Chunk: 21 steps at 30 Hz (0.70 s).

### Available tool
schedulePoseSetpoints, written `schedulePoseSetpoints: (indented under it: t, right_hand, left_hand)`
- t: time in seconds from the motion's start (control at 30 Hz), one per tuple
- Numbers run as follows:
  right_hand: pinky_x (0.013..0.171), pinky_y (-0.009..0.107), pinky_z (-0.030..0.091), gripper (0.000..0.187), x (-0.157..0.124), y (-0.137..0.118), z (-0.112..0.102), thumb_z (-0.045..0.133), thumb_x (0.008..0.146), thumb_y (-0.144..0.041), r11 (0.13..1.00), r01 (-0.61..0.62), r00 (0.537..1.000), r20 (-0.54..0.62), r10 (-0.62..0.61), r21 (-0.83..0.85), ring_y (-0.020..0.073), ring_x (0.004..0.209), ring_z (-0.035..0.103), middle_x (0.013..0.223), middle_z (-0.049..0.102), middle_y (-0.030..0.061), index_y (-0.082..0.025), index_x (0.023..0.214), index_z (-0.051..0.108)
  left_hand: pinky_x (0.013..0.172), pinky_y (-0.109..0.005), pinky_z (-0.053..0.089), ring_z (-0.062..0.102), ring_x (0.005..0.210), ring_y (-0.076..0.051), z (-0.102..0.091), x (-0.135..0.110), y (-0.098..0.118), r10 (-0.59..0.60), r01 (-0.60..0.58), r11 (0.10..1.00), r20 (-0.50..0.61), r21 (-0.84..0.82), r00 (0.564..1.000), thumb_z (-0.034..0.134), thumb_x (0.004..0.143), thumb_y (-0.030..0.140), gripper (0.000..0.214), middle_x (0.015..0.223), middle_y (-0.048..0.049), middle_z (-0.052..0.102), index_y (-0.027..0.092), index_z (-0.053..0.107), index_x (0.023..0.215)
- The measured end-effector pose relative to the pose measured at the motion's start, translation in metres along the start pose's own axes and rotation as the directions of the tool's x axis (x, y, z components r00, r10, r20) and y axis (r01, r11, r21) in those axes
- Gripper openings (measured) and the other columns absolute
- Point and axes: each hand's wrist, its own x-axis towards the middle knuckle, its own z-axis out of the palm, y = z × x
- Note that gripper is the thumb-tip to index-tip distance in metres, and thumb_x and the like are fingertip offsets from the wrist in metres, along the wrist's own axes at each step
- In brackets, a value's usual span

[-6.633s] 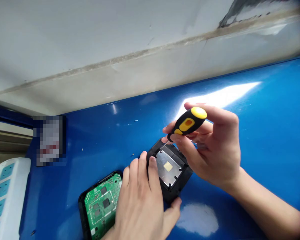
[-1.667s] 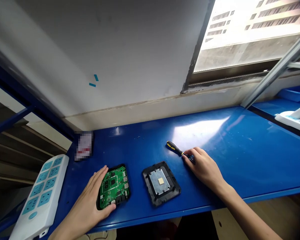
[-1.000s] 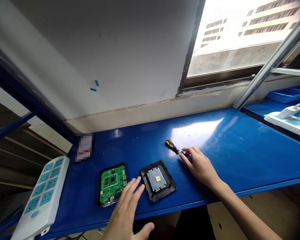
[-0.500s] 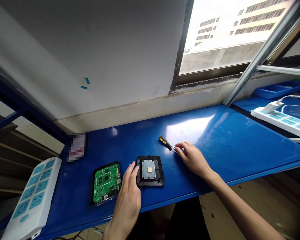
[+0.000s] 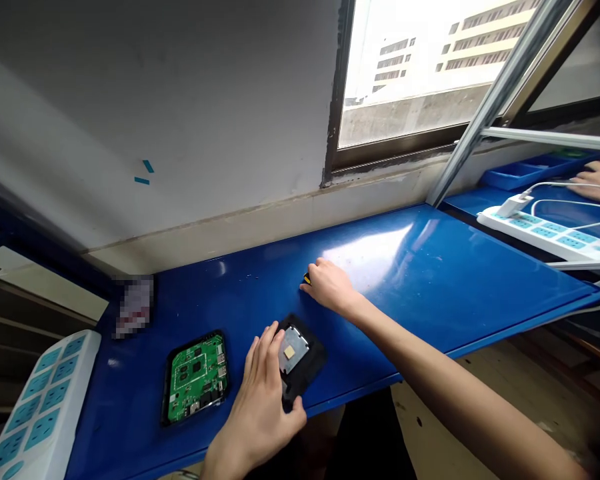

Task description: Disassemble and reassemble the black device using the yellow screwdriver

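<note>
My left hand (image 5: pixel 263 393) grips a black plastic cover (image 5: pixel 313 363), fingers along its left side and thumb at its lower corner. A metal plate (image 5: pixel 296 345) with a small pale pad is fixed on the cover, which sits turned at an angle and slightly blurred. My right hand (image 5: pixel 327 283) is closed around a screwdriver (image 5: pixel 307 279); only a bit of its black and yellow handle shows, and the shaft is hidden. Left of my left hand, a green circuit board (image 5: pixel 196 373) lies in a black case on the blue table.
A white power strip (image 5: pixel 40 407) lies at the table's left edge, with a pixelated item (image 5: pixel 134 307) behind it. Tiny bits (image 5: pixel 250 277) lie near the wall. Beyond a metal post (image 5: pixel 500 100) are another power strip (image 5: pixel 545 230), a blue tray (image 5: pixel 517 175) and another person's hand (image 5: pixel 597 181).
My right hand has closed over the screwdriver handle. My left hand has taken hold of the black cover, which has turned. Another person's hand has appeared at right; the view has shifted slightly.
</note>
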Motion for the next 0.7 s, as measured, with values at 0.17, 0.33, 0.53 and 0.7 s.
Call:
schedulePoseSetpoints:
  t: [0.17,0.33,0.53,0.7]
  right_hand:
    - [0.091,0.046,0.057,0.036,-0.009,-0.014,-0.004,0.064,0.097,-0.036,1.000,0.000,1.000,0.007,0.000,0.004,0.0236,0.109,0.066,0.130,0.063,0.0098,-0.018,0.128,0.061]
    - [0.078,0.038,0.059,0.035,-0.038,-0.010,-0.029,0.051,0.103,-0.040,0.989,0.065,0.998,-0.026,-0.062,0.132,0.0244,0.090,0.073,0.102,0.075,0.0131,-0.014,0.127,0.057]
    - [0.070,0.033,0.063,0.038,-0.072,-0.001,-0.050,0.062,0.097,-0.041,0.823,0.275,0.958,-0.215,-0.190,0.497,0.0192,0.079,0.076,0.099,0.077,0.0046,-0.026,0.131,0.056]
    - [0.075,0.027,0.063,0.028,-0.079,-0.014,-0.036,0.062,0.099,-0.031,0.687,0.459,0.844,-0.519,-0.137,0.563,0.0136,0.083,0.076,0.101,0.077,0.0006,-0.028,0.126,0.058]
  left_hand:
    - [0.123,-0.065,0.024,0.011,0.157,-0.038,-0.012,-0.012,-0.011,0.001,0.002,0.998,0.047,-0.062,0.999,0.060,0.080,0.013,0.097,0.170,-0.0125,0.015,0.027,0.005,0.159]
    - [0.120,-0.062,0.034,0.006,0.157,-0.036,-0.015,-0.013,-0.014,-0.052,0.058,0.995,0.081,-0.078,0.995,0.059,0.084,0.016,0.094,0.171,-0.0114,0.011,0.028,0.006,0.160]
    - [0.120,-0.062,0.033,0.008,0.157,-0.037,-0.013,-0.013,-0.022,-0.103,0.110,0.988,0.074,-0.106,0.992,0.064,0.090,0.030,0.089,0.170,-0.0152,0.014,0.026,0.008,0.159]
    - [0.121,-0.068,0.023,0.015,0.156,-0.038,-0.005,-0.009,-0.026,-0.138,0.137,0.982,-0.001,-0.133,0.990,0.072,0.087,0.036,0.095,0.167,-0.0168,0.027,0.026,0.008,0.157]
